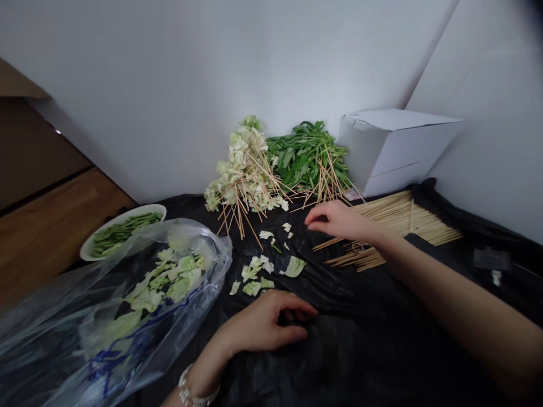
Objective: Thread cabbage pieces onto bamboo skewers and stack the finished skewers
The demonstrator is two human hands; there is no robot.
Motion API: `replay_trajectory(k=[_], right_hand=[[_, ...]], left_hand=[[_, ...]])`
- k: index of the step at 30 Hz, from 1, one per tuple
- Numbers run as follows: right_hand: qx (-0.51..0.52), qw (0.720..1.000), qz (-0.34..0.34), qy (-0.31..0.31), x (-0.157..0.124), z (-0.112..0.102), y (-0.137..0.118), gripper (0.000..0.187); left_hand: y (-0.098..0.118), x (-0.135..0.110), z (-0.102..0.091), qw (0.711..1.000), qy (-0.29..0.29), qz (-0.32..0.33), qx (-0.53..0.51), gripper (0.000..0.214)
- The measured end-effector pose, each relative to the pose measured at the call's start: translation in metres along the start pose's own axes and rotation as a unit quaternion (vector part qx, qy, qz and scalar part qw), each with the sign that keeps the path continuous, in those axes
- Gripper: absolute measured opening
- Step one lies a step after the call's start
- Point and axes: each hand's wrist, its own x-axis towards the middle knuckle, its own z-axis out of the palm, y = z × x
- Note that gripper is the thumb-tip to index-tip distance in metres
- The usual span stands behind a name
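My left hand (271,321) hovers low over the black sheet, palm turned inward, with its thumb and fingers apart and nothing between them. Just beyond it lie loose cabbage pieces (294,267). My right hand (339,220) is farther forward, near the loose bamboo skewers (373,212); its thumb and forefinger curve toward each other with a small gap, and I see nothing in them. At the back, a heap of skewered cabbage (244,161) leans by the wall, sticks pointing toward me. Beside it are skewered green leaves (303,152).
A clear plastic bag (220,243) of cabbage pieces lies open on the left. Behind it stands a white bowl (87,249) of cut green pods or stalks. A white box (403,150) sits at the back right. Black sheeting (339,356) covers the surface.
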Motion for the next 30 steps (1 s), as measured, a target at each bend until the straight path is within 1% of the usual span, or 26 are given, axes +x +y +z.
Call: replay_trajectory(k=[1,3,6,8,10,12,16,20,24,27,30], right_hand=[[0.002,1.0,-0.001,-0.029,-0.01,0.003,0.002,0.013],[-0.021,0.998,-0.013,-0.066,-0.024,0.01,0.008,0.013],[-0.1,0.99,-0.039,-0.095,-0.032,0.018,0.016,0.011],[-0.152,0.982,-0.035,-0.104,-0.033,0.021,0.019,0.011],[-0.185,0.978,-0.019,-0.1,-0.032,0.022,0.019,0.016],[-0.191,0.978,-0.016,-0.086,-0.031,0.022,0.014,0.019],[-0.177,0.981,-0.05,-0.055,-0.03,0.028,-0.005,0.022],[-0.197,0.976,-0.087,-0.045,-0.032,0.041,-0.022,0.027],[-0.223,0.967,-0.122,-0.017,-0.033,0.054,-0.028,0.03],[-0.23,0.962,-0.146,-0.003,-0.035,0.06,-0.03,0.032],[-0.223,0.966,-0.133,-0.006,-0.038,0.059,-0.036,0.032]], left_hand=[[0.0,0.0,0.0,1.0,-0.001,0.002,0.002,0.038],[0.001,0.0,-0.001,1.0,-0.004,0.009,0.012,0.039],[0.003,-0.001,-0.002,0.999,-0.007,0.022,0.033,0.039],[0.003,-0.001,-0.002,0.999,-0.007,0.026,0.036,0.038],[0.004,-0.001,-0.002,0.999,-0.006,0.025,0.028,0.038],[0.003,-0.001,-0.002,1.0,-0.008,0.019,0.017,0.039],[0.002,0.0,-0.002,1.0,-0.009,0.004,0.005,0.04],[0.002,-0.001,-0.003,1.0,-0.008,0.011,0.004,0.04],[0.001,-0.002,-0.004,1.0,-0.018,0.023,0.001,0.042],[0.001,-0.002,-0.004,0.999,-0.02,0.03,0.004,0.043],[0.0,-0.003,-0.004,0.999,-0.027,0.039,0.007,0.044]])
